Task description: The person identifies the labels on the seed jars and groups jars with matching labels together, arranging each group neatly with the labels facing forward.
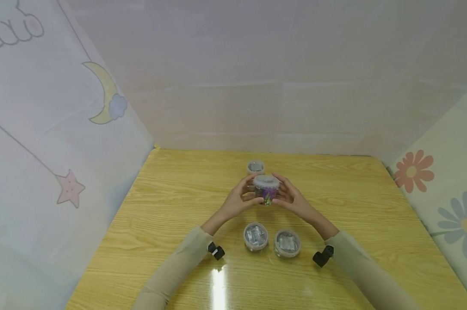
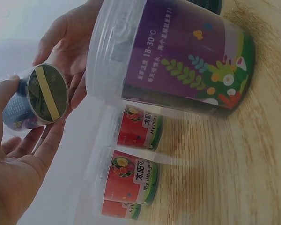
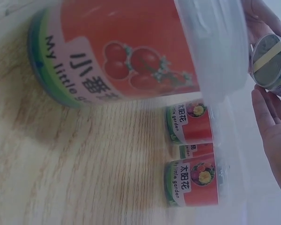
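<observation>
We see a smooth, translucent plastic lid [image 1: 267, 180] on the held cup [image 1: 267, 195], a glossy wood-grain tabletop [image 1: 171, 193] and matt cloth sleeves [image 1: 182, 261].

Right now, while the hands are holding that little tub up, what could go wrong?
The held tub could slip and drop: the left hand and right hand grip it only by its sides, up off the table. If it comes down carelessly, it might bump the far tub just beyond it. And when the arms pull back, the black left wrist camera might knock the near left tub beside it.
</observation>
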Demonstrator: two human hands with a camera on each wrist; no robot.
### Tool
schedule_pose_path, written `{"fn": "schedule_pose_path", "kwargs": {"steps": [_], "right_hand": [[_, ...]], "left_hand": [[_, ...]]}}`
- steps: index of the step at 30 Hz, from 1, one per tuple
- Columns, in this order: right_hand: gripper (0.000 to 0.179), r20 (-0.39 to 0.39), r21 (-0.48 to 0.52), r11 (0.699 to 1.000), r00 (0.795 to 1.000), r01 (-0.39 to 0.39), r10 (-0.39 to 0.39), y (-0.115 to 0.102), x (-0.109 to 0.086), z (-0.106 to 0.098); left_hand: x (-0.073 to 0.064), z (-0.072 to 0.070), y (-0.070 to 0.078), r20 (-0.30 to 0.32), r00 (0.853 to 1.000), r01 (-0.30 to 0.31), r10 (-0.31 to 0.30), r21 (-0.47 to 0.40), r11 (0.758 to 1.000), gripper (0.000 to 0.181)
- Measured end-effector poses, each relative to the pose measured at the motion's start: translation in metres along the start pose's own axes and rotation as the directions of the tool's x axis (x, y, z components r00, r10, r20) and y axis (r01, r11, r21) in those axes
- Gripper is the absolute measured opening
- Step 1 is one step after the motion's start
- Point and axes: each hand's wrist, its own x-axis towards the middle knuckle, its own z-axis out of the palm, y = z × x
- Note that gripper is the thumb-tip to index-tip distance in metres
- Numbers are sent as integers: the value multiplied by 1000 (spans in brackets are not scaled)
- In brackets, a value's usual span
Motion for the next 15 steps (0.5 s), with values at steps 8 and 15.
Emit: {"fn": "schedule_pose_path", "kwargs": {"steps": [8, 15], "right_hand": [[73, -14, 3, 1000, 1000, -21, 21, 1, -1, -1], [72, -86, -9, 1000, 996, -13, 12, -1, 0, 0]], "left_hand": [[0, 0, -2, 15, 1000, 16, -17, 4, 1000, 70], [3, 3, 0, -35, 999, -40, 40, 18, 999, 68]]}}
